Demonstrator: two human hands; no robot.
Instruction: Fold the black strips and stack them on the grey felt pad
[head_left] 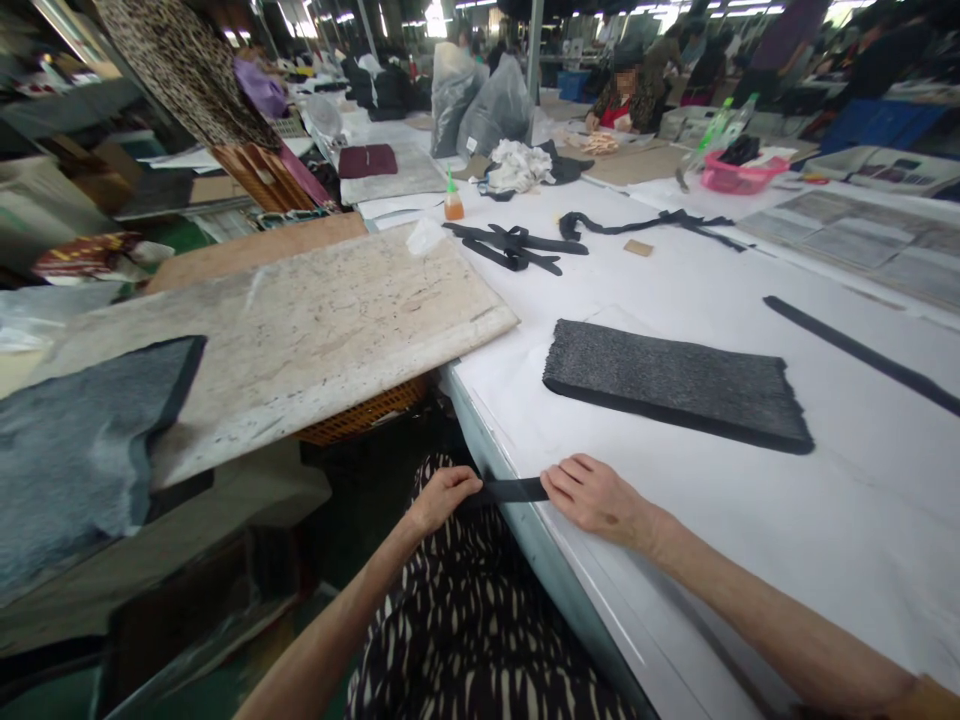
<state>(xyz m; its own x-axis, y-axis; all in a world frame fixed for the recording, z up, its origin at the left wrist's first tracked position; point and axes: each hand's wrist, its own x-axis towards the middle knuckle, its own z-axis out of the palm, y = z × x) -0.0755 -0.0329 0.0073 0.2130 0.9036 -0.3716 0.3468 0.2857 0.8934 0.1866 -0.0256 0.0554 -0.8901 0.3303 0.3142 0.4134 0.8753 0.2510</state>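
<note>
A short black fabric strip [514,490] is stretched between my two hands, over the edge of the white table. My left hand [448,495] pinches its left end above my lap. At the other end, my right hand [592,497] closes its fingers on the strip just above the tabletop. Beyond my right hand lies a dark grey knitted fabric piece [671,385] with a black band along its near edge. Another black strip [862,355] lies flat farther right.
On the left, a worn board [322,320] juts off the table, with a grey garment piece [67,440] on it. Black strips [517,245] lie in a tangle farther back, near a small orange bottle [453,205]. A pink basket [742,177] and a seated person [622,105] are at the back.
</note>
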